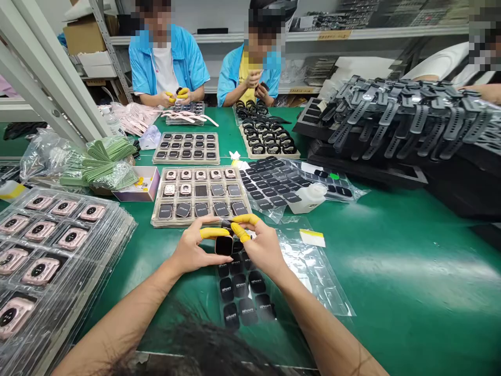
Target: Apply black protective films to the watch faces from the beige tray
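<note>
Above the bench (410,271), inward of the middle of its near edge, a watch case (224,245) is held by the left hand (191,245), its thumb and yellow-sheathed finger closed on the sides and its dark face turned up. By the right hand (264,253), a black printed film (226,224) appears to be pinched between yellow-sheathed fingertips just beside the case; whether the two touch cannot be told. For good work, the case should be gripped by its rim only, the film handled by its margin and squared to the corners before any pressure is given. Along the bench's left edge, pink watch cases (45,270) are carried in stacked clear trays (105,250), with bagged green straps (107,156) beyond. Toward the far edge, mixed cases are set out in a beige tray (195,223); nearer the near edge, under the hands, a sheet of films (247,310) is laid. A white bottle (309,198) is stood right of the tray, and dark straps (391,109) are heaped at the far right corner. Behind the far edge, two blue-jacketed co-workers (168,57) (230,68) are seated before metal shelving (391,32).
</note>
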`<move>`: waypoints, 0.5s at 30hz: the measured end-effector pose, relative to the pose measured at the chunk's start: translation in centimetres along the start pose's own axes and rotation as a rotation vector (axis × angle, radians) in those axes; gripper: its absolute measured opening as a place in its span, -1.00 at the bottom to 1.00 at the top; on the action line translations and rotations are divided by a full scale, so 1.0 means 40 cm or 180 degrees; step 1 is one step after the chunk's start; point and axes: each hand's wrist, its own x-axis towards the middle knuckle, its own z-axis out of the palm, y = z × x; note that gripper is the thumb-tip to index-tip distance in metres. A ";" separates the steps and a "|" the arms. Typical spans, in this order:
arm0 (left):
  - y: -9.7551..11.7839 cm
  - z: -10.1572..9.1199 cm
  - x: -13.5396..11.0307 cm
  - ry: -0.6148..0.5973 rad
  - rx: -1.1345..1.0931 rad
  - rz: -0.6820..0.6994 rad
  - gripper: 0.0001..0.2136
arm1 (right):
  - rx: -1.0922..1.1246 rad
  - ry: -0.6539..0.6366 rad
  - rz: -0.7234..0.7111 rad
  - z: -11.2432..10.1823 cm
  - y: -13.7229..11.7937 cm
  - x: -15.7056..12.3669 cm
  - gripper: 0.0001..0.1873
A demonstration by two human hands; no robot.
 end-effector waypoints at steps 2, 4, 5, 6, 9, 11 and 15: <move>0.005 -0.004 0.001 -0.0164 -0.0188 -0.0174 -0.52 | -0.0126 -0.0028 -0.0242 0.002 0.001 -0.002 -0.88; 0.009 -0.007 0.002 -0.0309 -0.0324 -0.0292 -0.52 | -0.0460 -0.0034 -0.0551 0.005 0.006 -0.003 -0.88; 0.011 -0.008 0.004 -0.0365 -0.0360 -0.0332 -0.52 | -0.0678 -0.0010 -0.0718 0.006 0.010 -0.003 -0.86; 0.012 -0.007 0.005 -0.0403 -0.0389 -0.0345 -0.52 | -0.0902 0.0033 -0.0894 0.008 0.014 -0.004 -0.83; 0.014 -0.001 0.006 -0.0454 -0.0494 -0.0284 -0.51 | -0.1502 0.0176 -0.1403 0.013 0.024 -0.005 -0.72; 0.015 0.004 0.006 -0.0463 -0.0539 -0.0242 -0.50 | -0.1787 0.0254 -0.1605 0.016 0.028 -0.007 -0.68; 0.017 0.009 0.005 -0.0444 -0.0489 -0.0208 -0.50 | -0.2094 0.0282 -0.1727 0.017 0.027 -0.011 -0.66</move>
